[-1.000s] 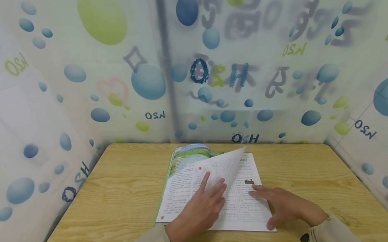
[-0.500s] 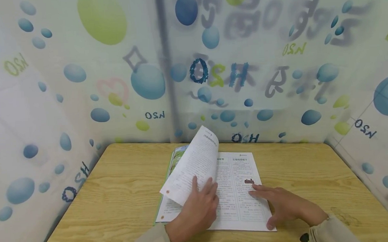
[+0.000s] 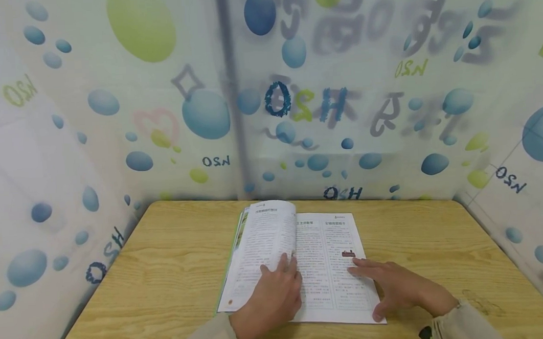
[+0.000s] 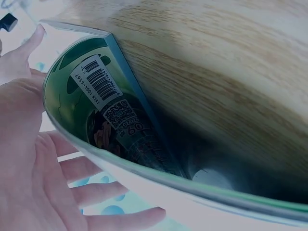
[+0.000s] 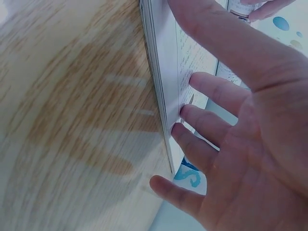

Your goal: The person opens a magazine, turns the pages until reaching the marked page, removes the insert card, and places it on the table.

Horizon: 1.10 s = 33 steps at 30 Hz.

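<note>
A magazine lies spread open on the wooden table, its pages full of small print. My left hand rests on the left-hand page close to the spine, fingers spread and pointing away from me. In the left wrist view the magazine's green cover with a barcode label shows curved beneath, and the fingers reach over the far side of its edge. My right hand touches the right-hand page beside a small dark red picture, thumb at the lower right corner; its fingertips meet the paper in the right wrist view.
The pale wood table extends on both sides of the magazine. Behind and beside it stand cloth walls printed with blue and green bubbles. A dark band sits at the right cuff.
A loose page has swung over from right to left and now lies on the left side. My left hand has moved slightly left and toward me; the right hand has stayed put.
</note>
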### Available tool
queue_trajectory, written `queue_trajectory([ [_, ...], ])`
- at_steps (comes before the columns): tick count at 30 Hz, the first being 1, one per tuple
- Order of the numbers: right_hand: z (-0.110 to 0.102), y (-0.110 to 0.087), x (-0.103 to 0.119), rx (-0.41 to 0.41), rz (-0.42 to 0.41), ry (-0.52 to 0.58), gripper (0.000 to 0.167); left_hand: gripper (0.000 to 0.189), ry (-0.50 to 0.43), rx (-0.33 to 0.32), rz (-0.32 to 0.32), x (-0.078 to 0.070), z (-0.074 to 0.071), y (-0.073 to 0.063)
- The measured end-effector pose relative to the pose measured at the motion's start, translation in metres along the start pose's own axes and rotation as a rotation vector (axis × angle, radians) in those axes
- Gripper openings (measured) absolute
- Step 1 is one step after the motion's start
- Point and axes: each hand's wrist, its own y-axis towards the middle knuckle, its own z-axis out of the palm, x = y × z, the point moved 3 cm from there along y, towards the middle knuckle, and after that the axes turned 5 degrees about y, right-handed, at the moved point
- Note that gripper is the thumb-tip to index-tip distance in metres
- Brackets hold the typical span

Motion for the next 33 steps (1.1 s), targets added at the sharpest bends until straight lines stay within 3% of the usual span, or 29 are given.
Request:
queue_trajectory([
  [6, 0.0006, 0.0010, -0.0003, 0.007, -0.007, -0.002, 0.097, 0.044, -0.030, 0.021, 0.001, 0.0009, 0.0010, -0.0002],
  [19, -0.0005, -0.0006, -0.0002, 0.001, -0.040, -0.011, 0.096, 0.042, -0.018, -0.020, -0.003, 0.0011, 0.0026, -0.0005],
  [33, -0.0012, -0.0003, -0.0008, -0.008, -0.070, -0.021, 0.093, 0.043, -0.017, -0.010, -0.004, 0.0015, 0.0015, -0.0009],
])
